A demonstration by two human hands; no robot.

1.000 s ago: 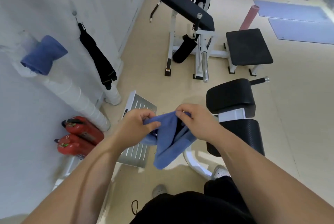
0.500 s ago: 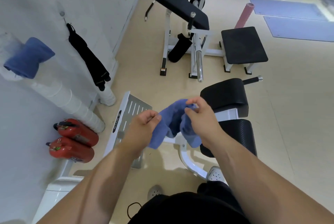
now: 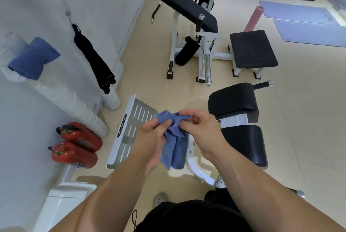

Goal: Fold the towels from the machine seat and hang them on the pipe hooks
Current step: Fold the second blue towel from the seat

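1. L hand (image 3: 152, 139) pinches the towel's (image 3: 173, 147) top edge, thumb on the cloth.
2. R hand (image 3: 198, 128) grips the same edge beside it; both close together, prob. to bring corners together for a fold.
3. Towel hangs mid-air between hands, in front of the seat (image 3: 243, 145).
4. Another towel (image 3: 31, 59) is already on the pipe (image 3: 74, 104), w/ a black cloth (image 3: 93, 61) hooked on the wall nearby.
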